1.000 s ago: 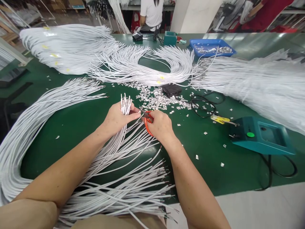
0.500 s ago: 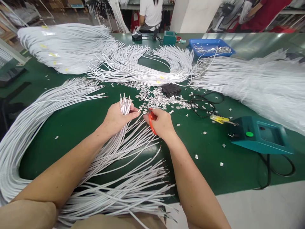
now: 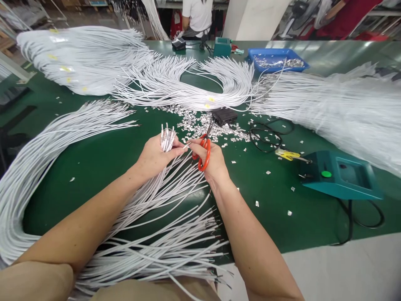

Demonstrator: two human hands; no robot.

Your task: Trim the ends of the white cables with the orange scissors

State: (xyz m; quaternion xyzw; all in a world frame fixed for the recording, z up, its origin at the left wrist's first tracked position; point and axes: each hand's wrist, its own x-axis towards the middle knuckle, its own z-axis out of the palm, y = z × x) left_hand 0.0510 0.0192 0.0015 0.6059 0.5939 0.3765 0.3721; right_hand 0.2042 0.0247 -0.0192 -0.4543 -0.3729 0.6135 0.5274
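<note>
My left hand (image 3: 160, 156) is closed around a bunch of white cables (image 3: 167, 138), their cut ends standing up above the fist. Its thumb and forefinger pinch one cable end. My right hand (image 3: 213, 161) holds scissors with orange handles (image 3: 205, 154), the dark blades pointing away from me. The thumb and fingertips of that hand meet the same cable end beside the left thumb. More white cables (image 3: 175, 175) run under both hands, and another spread (image 3: 163, 251) lies nearer my body.
Small silvery pieces (image 3: 200, 125) are strewn past my hands, near a black box (image 3: 224, 117). A teal device (image 3: 341, 173) with a yellow-handled tool (image 3: 288, 155) stands right. Cable bundles (image 3: 81, 58) and a blue tray (image 3: 277, 60) lie farther back. A co-worker (image 3: 197, 19) is beyond the table.
In my right hand the scissors have swung so that the blades now point away from me. The right fingertips have come up to the cable end at my left thumb.
</note>
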